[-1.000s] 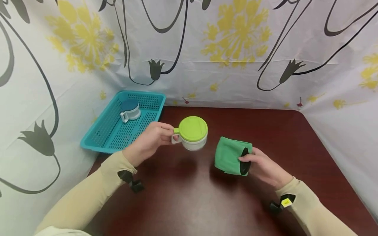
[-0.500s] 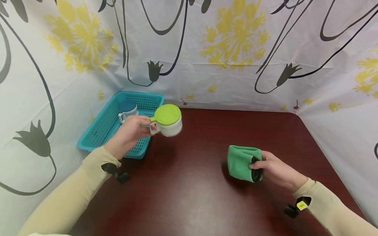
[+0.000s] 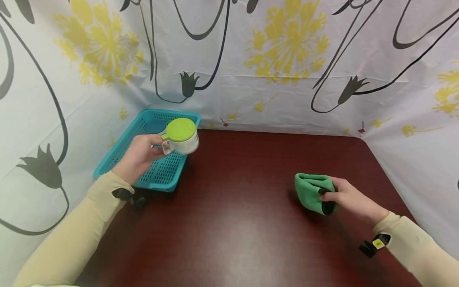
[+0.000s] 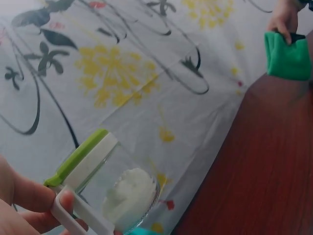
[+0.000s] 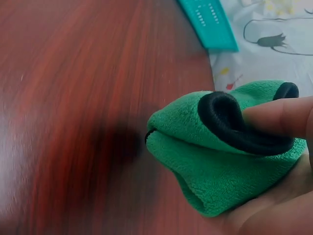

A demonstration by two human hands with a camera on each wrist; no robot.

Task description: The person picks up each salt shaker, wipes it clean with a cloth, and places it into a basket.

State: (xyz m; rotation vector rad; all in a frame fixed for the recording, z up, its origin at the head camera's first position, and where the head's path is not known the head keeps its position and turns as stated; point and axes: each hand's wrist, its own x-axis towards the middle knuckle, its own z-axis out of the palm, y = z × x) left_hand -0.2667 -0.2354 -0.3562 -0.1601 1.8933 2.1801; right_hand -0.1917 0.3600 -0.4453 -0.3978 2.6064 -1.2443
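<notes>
My left hand (image 3: 140, 154) holds a seasoning jar (image 3: 183, 139) by its white side handle. The jar has a lime-green lid, and the left wrist view shows clear walls with white contents inside the jar (image 4: 128, 193). It hangs above the right part of a blue plastic basket (image 3: 163, 185). Inside the basket, a second jar with a blue lid (image 3: 155, 126) is partly hidden behind the left hand and the held jar. My right hand (image 3: 353, 200) grips a folded green cloth (image 3: 311, 192) with black edging, thumb pressed into its fold, over the table's right side.
A dark red wooden table (image 3: 233, 223) lies beneath both hands. White floral fabric (image 3: 236, 91) hangs along its back and sides. The basket stands at the back left against the fabric.
The left hand has carried the green-lidded jar leftward and back, from mid-table to over the basket. The right hand has moved right with the cloth, which now looks more folded together.
</notes>
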